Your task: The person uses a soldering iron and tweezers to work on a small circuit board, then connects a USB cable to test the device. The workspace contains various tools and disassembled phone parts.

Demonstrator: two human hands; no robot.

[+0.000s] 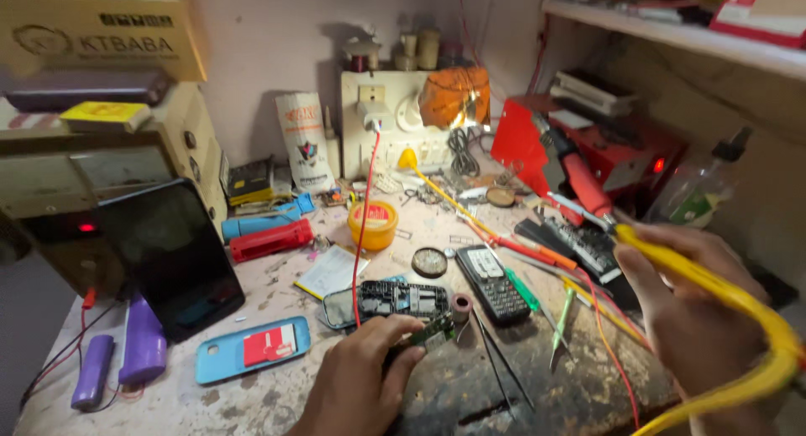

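Head view of a cluttered repair surface: the left hand presses its fingers closed on a small green circuit board, which lies at the front edge of an opened phone chassis near the middle. The right hand grips a yellow-handled soldering iron, its cable curling below. A black keypad phone lies just beside the chassis; a yellow flux tin stands behind.

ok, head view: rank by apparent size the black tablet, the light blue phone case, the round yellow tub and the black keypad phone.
1. Black tablet, leaning upright at left.
2. Light blue phone case, lying flat.
3. Black keypad phone.
4. Round yellow tub, though it sits farther back, so its place against the phone is unsure.
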